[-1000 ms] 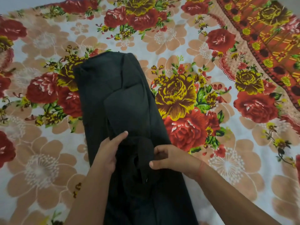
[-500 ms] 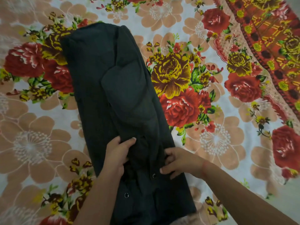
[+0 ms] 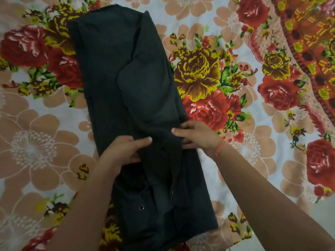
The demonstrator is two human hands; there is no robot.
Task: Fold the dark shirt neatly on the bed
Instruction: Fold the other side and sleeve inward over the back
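Note:
The dark shirt (image 3: 116,73) lies on the bed as a long narrow strip, its sides folded inward, with snap buttons showing near its lower end. My left hand (image 3: 121,153) grips the cloth at the strip's middle, thumb on top and fingers tucked under a fold. My right hand (image 3: 197,136) pinches the right edge at about the same height, thumb over the cloth and fingers beneath it. A folded sleeve panel lies on top of the upper half.
The bed sheet (image 3: 36,145) has large red, yellow and peach flowers and spreads out on both sides of the shirt. An orange patterned border (image 3: 308,38) runs along the far right.
My right hand has slid out to the shirt's right edge and both hands have closed on the cloth. The view has shifted, so the shirt's lower end shows.

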